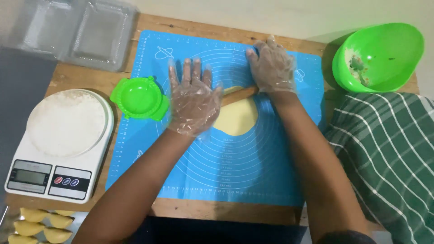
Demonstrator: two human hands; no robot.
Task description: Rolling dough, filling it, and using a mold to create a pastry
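We press our left hand (192, 99) and right hand (271, 68), both flat and open, onto the rolling pin (239, 94) crossing the dough (237, 118); it looks soft, easily torn.

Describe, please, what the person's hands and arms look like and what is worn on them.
Both the left hand and the right hand wear thin, transparent disposable plastic gloves, loose and crinkled, with a glossy sheen. The gloves end at the wrists. Both forearms are bare, with no watch, bracelet or sleeve showing along them; only a dark edge of clothing shows near the right elbow at the bottom of the head view.
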